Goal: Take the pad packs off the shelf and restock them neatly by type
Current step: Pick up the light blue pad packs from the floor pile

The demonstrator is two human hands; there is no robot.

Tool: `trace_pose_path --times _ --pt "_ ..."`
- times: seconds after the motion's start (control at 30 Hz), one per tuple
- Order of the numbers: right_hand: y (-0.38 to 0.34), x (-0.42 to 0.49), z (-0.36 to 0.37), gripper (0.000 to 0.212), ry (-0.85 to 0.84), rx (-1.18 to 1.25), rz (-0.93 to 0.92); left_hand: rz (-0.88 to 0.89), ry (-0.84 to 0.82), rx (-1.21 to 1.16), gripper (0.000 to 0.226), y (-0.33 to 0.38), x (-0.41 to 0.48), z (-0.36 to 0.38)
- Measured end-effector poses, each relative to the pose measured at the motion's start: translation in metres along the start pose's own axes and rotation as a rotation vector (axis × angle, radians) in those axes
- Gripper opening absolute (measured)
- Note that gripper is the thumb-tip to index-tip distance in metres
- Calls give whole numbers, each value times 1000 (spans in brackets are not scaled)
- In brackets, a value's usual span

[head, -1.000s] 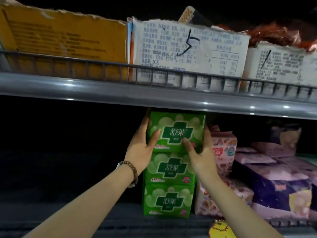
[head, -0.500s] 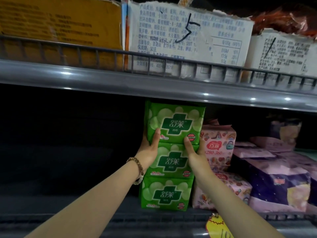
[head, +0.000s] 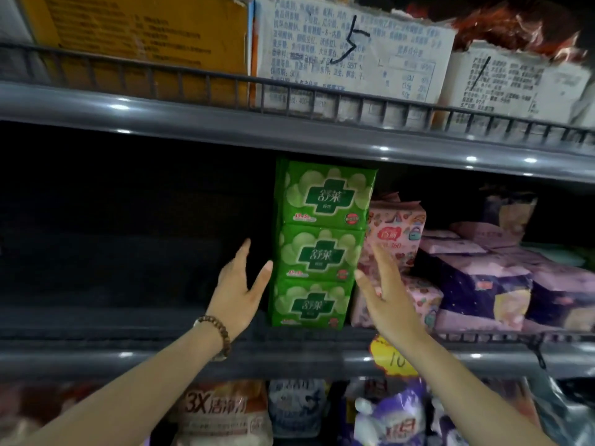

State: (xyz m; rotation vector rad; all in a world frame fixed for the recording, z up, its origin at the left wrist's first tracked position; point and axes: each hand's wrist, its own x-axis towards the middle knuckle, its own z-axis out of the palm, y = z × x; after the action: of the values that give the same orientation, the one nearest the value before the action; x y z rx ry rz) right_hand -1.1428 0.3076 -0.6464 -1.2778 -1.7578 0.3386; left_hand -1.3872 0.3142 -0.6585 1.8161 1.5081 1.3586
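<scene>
Green stack: 3 pad packs, one on another, upright on the middle shelf, top pack leaning a bit right and almost up against the shelf above.

L hand just left of the stack, fingers straight and spread, nothing held. Thumb tip is right at the stack's left edge; can't tell if it touches. Bead bracelet on that wrist.

R hand just right of the stack, also spread, nothing held, sits in front of the pink packs.

Pink packs touch the stack's right side, purple packs further right. Yellow price tag below-right of the stack. White carton above it.
</scene>
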Motion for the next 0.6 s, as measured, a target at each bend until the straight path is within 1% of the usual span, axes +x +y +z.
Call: trace_pose_path --times 0.1,0.17,0.27,0.33,0.47,0.5,0.6 --pt "2 -42 15 63 -68 -120 -31 16 -23 171 74 -21 -45 -16" --pt "0 -74 34 61 -127 -134 -20 17 -15 239 68 -37 -81 -27" --pt "-3 -122 75 60 -233 -70 24 43 -34 342 63 -76 -139 -43" --pt "0 -150 108 60 -298 -8 44 36 -108 435 69 -108 -173 -52" --pt "6 -196 167 58 -468 21 131 -138 -223 480 90 -163 -228 -64" --pt "9 -206 181 59 -503 38 153 -187 -246 475 90 -174 -240 -64" --pt "23 -229 220 64 -611 64 282 -351 -331 436 70 -202 -266 -62"
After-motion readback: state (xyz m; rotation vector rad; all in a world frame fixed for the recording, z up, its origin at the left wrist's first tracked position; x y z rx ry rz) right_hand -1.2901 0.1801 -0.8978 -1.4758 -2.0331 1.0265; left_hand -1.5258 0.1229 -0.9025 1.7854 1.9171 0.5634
